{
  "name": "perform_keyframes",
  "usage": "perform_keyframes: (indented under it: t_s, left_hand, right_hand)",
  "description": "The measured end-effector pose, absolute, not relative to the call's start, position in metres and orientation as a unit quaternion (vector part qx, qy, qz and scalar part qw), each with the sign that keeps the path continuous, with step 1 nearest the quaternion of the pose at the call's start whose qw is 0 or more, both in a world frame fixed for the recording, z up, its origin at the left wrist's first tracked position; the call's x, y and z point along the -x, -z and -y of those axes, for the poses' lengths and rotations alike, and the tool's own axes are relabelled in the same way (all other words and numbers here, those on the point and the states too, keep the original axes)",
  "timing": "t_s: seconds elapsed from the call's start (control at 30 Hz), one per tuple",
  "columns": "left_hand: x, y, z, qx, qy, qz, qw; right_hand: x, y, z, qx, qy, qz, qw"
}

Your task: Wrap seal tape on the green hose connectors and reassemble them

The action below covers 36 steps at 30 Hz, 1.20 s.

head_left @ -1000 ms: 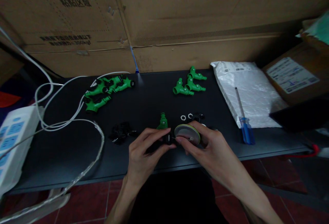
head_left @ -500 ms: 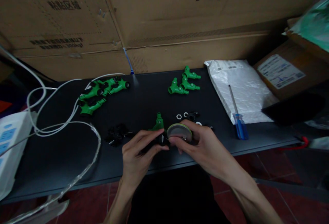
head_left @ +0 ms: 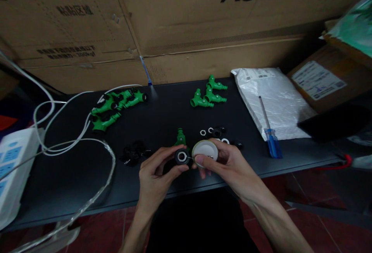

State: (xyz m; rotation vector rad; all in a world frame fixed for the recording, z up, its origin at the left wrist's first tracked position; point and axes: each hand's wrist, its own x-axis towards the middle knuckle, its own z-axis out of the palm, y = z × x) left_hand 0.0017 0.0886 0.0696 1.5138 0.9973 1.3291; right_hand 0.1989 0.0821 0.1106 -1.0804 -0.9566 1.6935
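My left hand [head_left: 162, 165] pinches a black round cap [head_left: 182, 156] with a pale ring inside, its open face toward me. In my right hand [head_left: 222, 160] is a shallow round lid [head_left: 205, 150], tilted so its pale inside shows; small bits lie in it near my thumb. A thin wire-like piece spans from the right thumb to the cap's edge; its kind is unclear. Just behind the cap stands a green Y-shaped hose connector [head_left: 180, 137], partly hidden by my left fingers. White washers [head_left: 203, 132] and black rings [head_left: 216, 132] lie beyond my right hand.
Black small parts [head_left: 134, 153] are heaped left of my left hand. Green connectors with black fittings [head_left: 116, 104] lie back left, three bare ones [head_left: 209, 95] at the back. A blue screwdriver [head_left: 272, 143] rests on a white mailer [head_left: 273, 102]. White cables [head_left: 109, 148] loop at left.
The black cap has turned in my left hand, so its open face now shows. The lid has tipped toward me, showing more of its inside.
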Motion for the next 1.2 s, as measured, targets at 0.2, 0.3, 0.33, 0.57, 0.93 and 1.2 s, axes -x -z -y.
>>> perform_keyframes:
  t_s: [0.2, 0.3, 0.33, 0.57, 0.93, 1.2]
  left_hand:
    - [-0.002, -0.066, -0.088, -0.663, -0.483, -0.407, 0.402]
    - [-0.002, -0.064, -0.092, -0.72, -0.478, -0.375, 0.335]
    - [-0.002, -0.064, -0.092, -0.735, -0.472, -0.372, 0.315]
    - [-0.007, -0.077, -0.09, -0.762, -0.458, -0.37, 0.271]
    - [-0.024, -0.09, -0.097, -0.79, -0.364, -0.345, 0.352]
    - [-0.033, -0.098, -0.102, -0.782, -0.329, -0.346, 0.401]
  right_hand:
    - [-0.193, -0.1, -0.072, 0.437, -0.697, 0.249, 0.511]
    - [-0.187, -0.1, -0.067, 0.393, -0.741, 0.202, 0.506]
    - [-0.186, -0.1, -0.066, 0.381, -0.751, 0.189, 0.505]
    - [-0.191, -0.1, -0.06, 0.386, -0.723, 0.225, 0.528]
    - [-0.216, -0.091, -0.047, 0.509, -0.645, 0.305, 0.482]
    - [-0.225, -0.089, -0.042, 0.509, -0.637, 0.311, 0.488]
